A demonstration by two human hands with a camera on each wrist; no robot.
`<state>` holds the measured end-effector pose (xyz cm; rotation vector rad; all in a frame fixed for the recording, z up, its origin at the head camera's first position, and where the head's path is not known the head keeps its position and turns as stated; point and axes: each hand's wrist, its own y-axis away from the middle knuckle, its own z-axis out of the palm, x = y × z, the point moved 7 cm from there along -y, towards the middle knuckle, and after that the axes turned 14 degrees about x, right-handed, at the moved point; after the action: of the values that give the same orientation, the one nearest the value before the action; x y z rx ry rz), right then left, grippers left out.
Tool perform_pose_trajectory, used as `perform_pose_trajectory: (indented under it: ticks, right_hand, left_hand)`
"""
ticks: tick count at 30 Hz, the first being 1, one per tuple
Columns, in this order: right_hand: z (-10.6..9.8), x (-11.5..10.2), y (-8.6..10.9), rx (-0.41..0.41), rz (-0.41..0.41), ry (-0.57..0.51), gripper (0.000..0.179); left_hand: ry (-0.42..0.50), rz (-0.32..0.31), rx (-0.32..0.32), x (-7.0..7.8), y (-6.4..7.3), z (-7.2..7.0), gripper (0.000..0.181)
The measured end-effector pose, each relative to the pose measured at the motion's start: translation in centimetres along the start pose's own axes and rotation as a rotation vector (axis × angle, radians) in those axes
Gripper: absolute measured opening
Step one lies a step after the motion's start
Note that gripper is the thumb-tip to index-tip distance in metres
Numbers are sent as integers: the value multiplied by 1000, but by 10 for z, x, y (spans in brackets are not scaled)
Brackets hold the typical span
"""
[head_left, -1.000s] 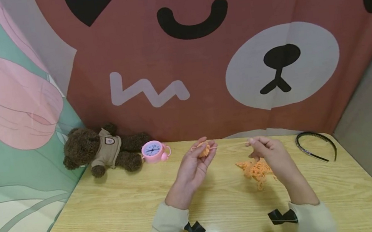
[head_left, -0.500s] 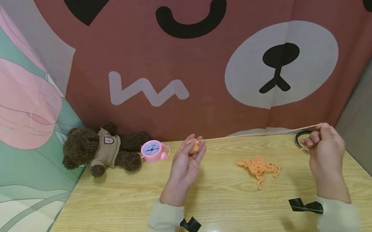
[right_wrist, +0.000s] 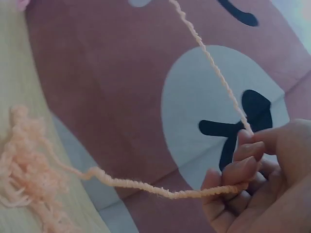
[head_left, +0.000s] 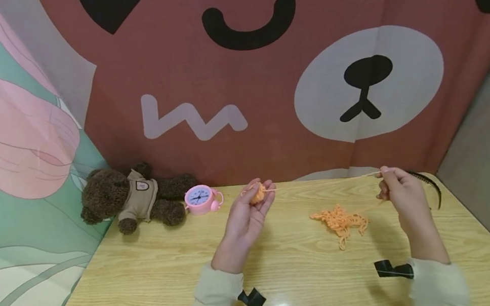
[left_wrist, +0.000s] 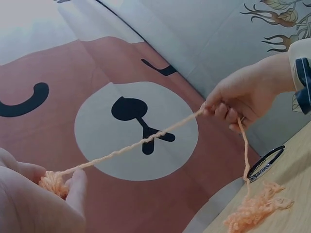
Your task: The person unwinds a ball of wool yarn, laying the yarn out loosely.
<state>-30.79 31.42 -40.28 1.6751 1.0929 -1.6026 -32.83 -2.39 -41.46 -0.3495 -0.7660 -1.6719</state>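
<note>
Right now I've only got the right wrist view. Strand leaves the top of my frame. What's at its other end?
Observer: The strand runs to a small wound yarn bundle pinched in the left hand.

Operator: Copy. Anything lying behind the right hand, as the head camera sees it?

Observer: A dark headband, partly hidden by that hand.

Operator: And far left on the table?

Observer: A brown teddy bear in a tan top, lying down.
</note>
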Motion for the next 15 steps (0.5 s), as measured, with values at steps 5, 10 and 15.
perform_pose_trajectory:
  ticks: [5,10,15]
  right_hand:
    - [10,2,2,-31,-99,225,39]
    - [5,6,-1,5,-84,217,37]
    - [12,13,-3,-89,-73,282,43]
  left_hand:
    - [4,2,-16,0,0,0,12]
    - [19,9,0,2,-1,-1,12]
    - [20,-5,-12,-1,-1,0,12]
